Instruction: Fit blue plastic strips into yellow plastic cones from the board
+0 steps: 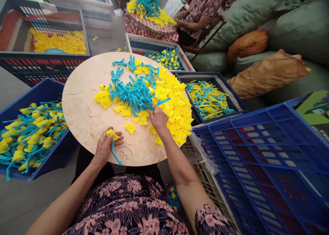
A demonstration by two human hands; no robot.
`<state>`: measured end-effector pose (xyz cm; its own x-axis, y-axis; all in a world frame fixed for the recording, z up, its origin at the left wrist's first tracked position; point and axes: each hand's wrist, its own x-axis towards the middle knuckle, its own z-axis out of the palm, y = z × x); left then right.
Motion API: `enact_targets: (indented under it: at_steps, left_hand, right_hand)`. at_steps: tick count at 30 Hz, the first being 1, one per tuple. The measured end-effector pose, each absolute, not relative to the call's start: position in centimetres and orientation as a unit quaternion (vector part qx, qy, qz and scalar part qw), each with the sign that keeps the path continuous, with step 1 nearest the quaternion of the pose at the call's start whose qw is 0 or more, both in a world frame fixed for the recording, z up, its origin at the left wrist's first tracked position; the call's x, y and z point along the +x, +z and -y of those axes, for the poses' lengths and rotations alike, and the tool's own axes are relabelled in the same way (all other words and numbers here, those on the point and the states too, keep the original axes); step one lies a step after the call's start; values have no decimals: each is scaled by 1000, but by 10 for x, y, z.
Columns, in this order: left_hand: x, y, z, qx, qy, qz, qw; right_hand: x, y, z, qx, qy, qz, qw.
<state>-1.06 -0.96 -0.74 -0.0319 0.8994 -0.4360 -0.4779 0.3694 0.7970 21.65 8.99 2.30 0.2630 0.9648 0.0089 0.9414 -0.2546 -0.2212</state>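
My left hand [104,146] is closed around a yellow plastic piece [112,135] above the near left part of the round table [79,104]. From that piece a thin blue plastic strip [116,154] hangs down. My right hand [158,118] reaches to the near right edge of a heap of blue plastic strips [136,91], its fingertips pinched at the heap. What those fingertips hold, if anything, is hidden. A large pile of yellow plastic pieces [172,104] covers the table's right side, and a few loose yellow pieces [130,127] lie between my hands.
A blue crate [55,164] of joined blue-and-yellow parts stands at left. Dark bins [213,76] and a white-rimmed bin [132,43] hold more behind the table. Tall blue crates [246,149] rise at right. Another person [203,12] sits at a farther table beside large sacks [269,74].
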Motion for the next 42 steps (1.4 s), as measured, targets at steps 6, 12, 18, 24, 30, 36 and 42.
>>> enact_targets:
  at_steps: [6,12,18,24,30,36,42]
  left_hand:
    - [-11,-9,10,218,521,-489,665]
    - [-13,-13,9,222,519,-473,676]
    - [-13,-13,7,202,505,-464,700]
    - [-12,-12,7,193,500,-480,694]
    - [-10,-15,7,197,503,-479,692]
    - [-7,-17,8,196,509,-489,680]
    - [0,-17,10,210,507,-524,652]
  right_hand:
    - [213,13,-108,-802,104,580,94]
    - [212,25,-86,-739,105,604,278]
    - [178,32,-16,-590,199,742,248]
    - [144,7,18,-520,164,827,139]
    - [138,10,13,-524,113,844,28]
    - [137,13,13,-508,85,857,-19]
    - [130,15,10,-500,92,859,-66]
